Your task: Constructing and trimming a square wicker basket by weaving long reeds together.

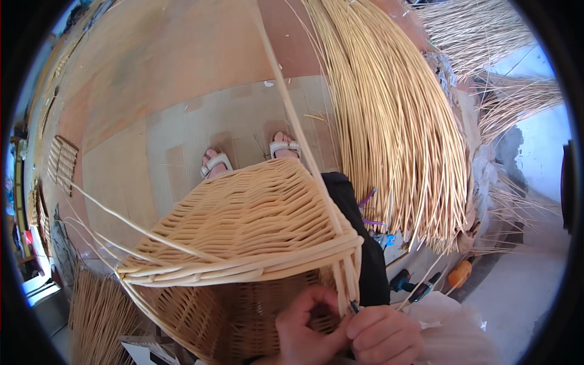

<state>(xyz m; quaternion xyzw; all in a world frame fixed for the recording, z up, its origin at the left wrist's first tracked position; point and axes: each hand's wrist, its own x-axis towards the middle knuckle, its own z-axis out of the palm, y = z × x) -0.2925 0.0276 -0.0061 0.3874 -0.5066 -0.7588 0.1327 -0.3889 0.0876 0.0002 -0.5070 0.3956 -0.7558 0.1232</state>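
A pale woven wicker basket (237, 210) rests tilted on my lap, its opening facing me, with long loose rods (137, 219) sticking out left and a long stake rising from its right corner. My left hand (307, 322) is inside the opening at lower centre, fingers curled against the upright rods (345, 277) of the right edge; whether it grips them is partly hidden. Just to its right, my right hand (380, 334) is closed on a small dark metal tool (354, 308), whose tip touches those rods.
Long cane bundles (395, 121) lie at right, more (100, 313) at lower left. A cordless drill (401, 283) and an orange object (459, 274) lie at lower right. A woven panel (62, 164) lies at left. My sandalled feet (216, 164) are on the panelled floor (152, 73).
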